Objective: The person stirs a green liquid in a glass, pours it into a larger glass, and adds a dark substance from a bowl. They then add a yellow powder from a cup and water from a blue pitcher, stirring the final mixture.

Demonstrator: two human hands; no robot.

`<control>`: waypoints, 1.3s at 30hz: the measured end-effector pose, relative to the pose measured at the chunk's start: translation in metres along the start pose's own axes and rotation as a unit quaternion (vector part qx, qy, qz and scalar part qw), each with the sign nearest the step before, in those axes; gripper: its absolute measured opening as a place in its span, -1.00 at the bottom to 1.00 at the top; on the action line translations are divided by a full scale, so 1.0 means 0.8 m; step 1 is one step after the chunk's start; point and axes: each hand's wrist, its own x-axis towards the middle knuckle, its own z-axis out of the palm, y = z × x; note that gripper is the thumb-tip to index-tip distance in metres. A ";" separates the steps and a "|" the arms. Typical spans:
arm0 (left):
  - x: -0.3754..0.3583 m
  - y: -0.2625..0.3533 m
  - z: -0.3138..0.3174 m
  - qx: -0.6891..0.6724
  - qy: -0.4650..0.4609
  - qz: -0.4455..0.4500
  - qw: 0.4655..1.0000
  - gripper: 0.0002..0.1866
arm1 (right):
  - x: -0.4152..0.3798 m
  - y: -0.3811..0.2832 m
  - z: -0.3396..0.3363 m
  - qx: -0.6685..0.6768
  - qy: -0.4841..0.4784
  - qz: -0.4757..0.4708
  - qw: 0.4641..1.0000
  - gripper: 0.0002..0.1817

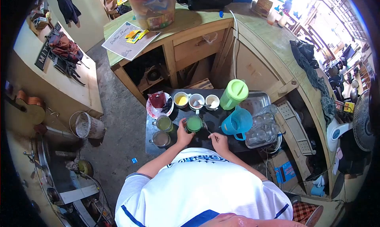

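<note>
Wrapped round the left side of a glass mug of green drink [194, 123] is my left hand [184, 134]. My right hand [219, 142] is closed on the handle of a spoon [207, 128] just right of that mug. Two more filled glass mugs, one yellowish [163, 123] and one brownish [161, 139], stand to the left. Behind them are a white cup with yellow contents [181, 100], a white cup with a spoon [196, 102] and another cup [212, 102]. A blue pitcher [236, 122] stands right of my hands.
On the dark table [182, 148] are a lidded green pitcher [234, 94], a metal tray [255, 102] with several upturned glasses [263, 128], and a plate [152, 111] with a dark red packet [157, 100]. A wooden counter [190, 23] curves behind; a bucket [90, 125] stands left.
</note>
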 end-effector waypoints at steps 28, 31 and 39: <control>-0.009 0.024 0.005 0.118 0.002 0.092 0.989 -0.09 | 0.005 0.010 0.008 0.002 0.081 0.016 0.997 -0.78; -0.001 0.006 0.002 0.032 -0.012 0.088 0.996 -0.10 | -0.017 0.014 0.002 -0.013 0.023 0.050 0.998 -0.76; -0.009 0.027 -0.001 0.081 -0.019 0.071 0.994 -0.07 | -0.005 0.032 0.007 0.025 0.065 0.001 0.998 -0.79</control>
